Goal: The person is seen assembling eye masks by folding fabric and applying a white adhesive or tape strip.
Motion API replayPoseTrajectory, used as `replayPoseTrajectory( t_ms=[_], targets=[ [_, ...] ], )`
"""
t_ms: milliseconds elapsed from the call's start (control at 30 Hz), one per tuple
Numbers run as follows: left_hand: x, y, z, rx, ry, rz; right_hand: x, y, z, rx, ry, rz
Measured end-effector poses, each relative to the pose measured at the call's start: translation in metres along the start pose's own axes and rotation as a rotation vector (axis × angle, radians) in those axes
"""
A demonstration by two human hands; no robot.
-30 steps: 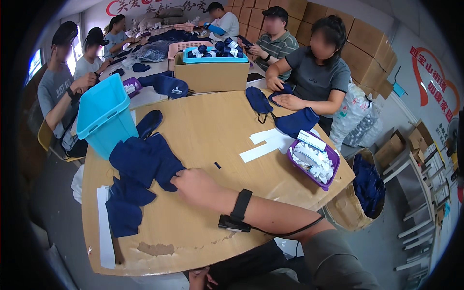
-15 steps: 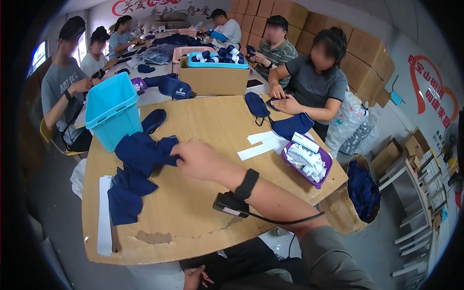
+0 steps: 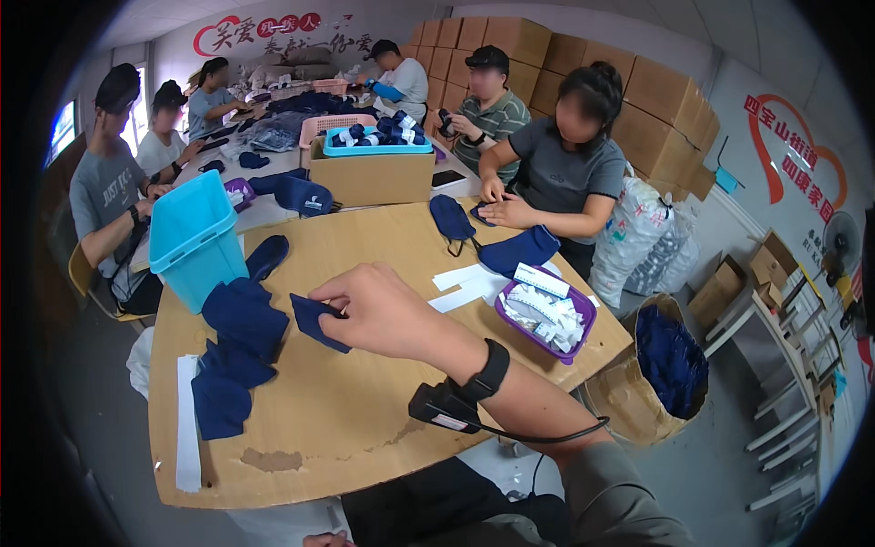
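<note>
My right hand (image 3: 381,314) reaches over the table from the lower right, a black strap round its wrist. Between its thumb and fingers it pinches a small, flat navy cloth piece (image 3: 314,324), tilted above the tabletop. Just left of it lie a heap of navy cloth pieces (image 3: 241,319) and a single rounded navy piece (image 3: 267,258). At the bottom edge only part of my left hand (image 3: 326,540) shows, low beside my lap; its fingers are mostly cut off.
On the wooden table (image 3: 365,410) stand a turquoise bin (image 3: 196,242), white paper strips (image 3: 188,424) and a purple basket (image 3: 550,345) of white labels. A carton (image 3: 372,178) holds a blue tray at the back. Co-workers sit around; a box of navy cloth (image 3: 673,360) stands right.
My right hand has lifted the navy cloth piece off the heap and drawn it slightly right and nearer. My left hand has sunk toward the bottom edge. The view has shifted a little.
</note>
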State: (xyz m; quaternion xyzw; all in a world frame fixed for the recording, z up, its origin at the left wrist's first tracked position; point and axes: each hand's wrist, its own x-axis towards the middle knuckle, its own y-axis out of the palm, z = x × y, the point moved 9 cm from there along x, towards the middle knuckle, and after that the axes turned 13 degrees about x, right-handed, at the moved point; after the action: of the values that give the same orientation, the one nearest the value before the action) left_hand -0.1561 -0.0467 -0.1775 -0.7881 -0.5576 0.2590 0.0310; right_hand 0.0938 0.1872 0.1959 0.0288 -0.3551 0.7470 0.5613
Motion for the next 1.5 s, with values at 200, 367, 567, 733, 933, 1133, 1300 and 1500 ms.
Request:
replayPoseTrajectory(
  t_ms=[200,367,567,733,933,1133,1300,1500],
  targets=[
    [-0.054,-0.037,-0.14,0.174,0.109,0.098,-0.034,-0.012,0.033,0.171,-0.036,0.037],
    [-0.048,-0.08,-0.272,0.085,0.698,-0.716,-0.07,0.004,0.066,0.347,-0.018,0.143],
    [-0.01,-0.046,-0.3,-0.029,0.708,-0.249,-0.109,0.037,0.072,0.429,-0.003,0.368],
    [-0.001,-0.035,-0.268,-0.216,0.58,-0.302,-0.131,0.041,0.04,0.629,0.082,0.24],
    [0.001,-0.01,-0.243,-0.347,0.458,-0.282,-0.168,0.05,0.006,0.649,0.147,0.173],
    [-0.009,0.004,-0.23,-0.331,0.432,-0.339,-0.182,0.062,-0.006,0.694,0.201,0.183],
    [-0.016,0.001,-0.224,-0.307,0.439,-0.466,-0.18,0.067,-0.005,0.597,0.233,0.131],
    [-0.022,0.003,-0.227,-0.173,0.378,-0.462,-0.189,0.076,-0.013,0.63,0.28,0.058]
  ],
)
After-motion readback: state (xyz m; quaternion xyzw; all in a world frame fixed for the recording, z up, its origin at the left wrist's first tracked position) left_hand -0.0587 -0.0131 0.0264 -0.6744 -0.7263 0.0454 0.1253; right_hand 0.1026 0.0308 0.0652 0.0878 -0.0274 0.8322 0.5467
